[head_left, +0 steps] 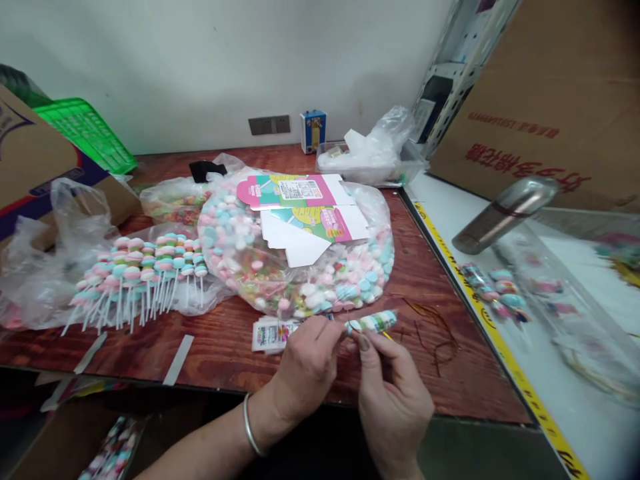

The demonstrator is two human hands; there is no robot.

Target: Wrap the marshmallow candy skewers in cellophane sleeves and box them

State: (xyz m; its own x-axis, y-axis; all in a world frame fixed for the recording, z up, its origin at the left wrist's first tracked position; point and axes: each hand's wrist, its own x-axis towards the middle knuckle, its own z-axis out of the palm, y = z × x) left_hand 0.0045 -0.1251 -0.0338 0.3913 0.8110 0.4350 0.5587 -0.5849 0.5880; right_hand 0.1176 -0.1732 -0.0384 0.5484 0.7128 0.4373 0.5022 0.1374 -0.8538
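Near the table's front edge, my right hand (pixel 393 397) grips the lower end of a wrapped marshmallow pop (pixel 373 323), its pastel pieces showing through clear film. My left hand (pixel 307 360), with a bangle at the wrist, is pinched at that same end; what lies between its fingertips is hidden. Both hands nearly touch. A stack of small printed labels (pixel 273 335) lies just left of my left hand. Loose brown twist ties (pixel 440 340) are scattered to the right. Beyond the pop spreads a big clear bag of marshmallows (pixel 345 283).
Unwrapped marshmallow sticks (pixel 145 263) lie in a row on plastic at left. Flattened printed cartons (pixel 310 207) rest on the bag. A steel flask (pixel 505 217) and wrapped pops (pixel 505 290) are on the white surface at right. A clear tub (pixel 407 170) stands behind.
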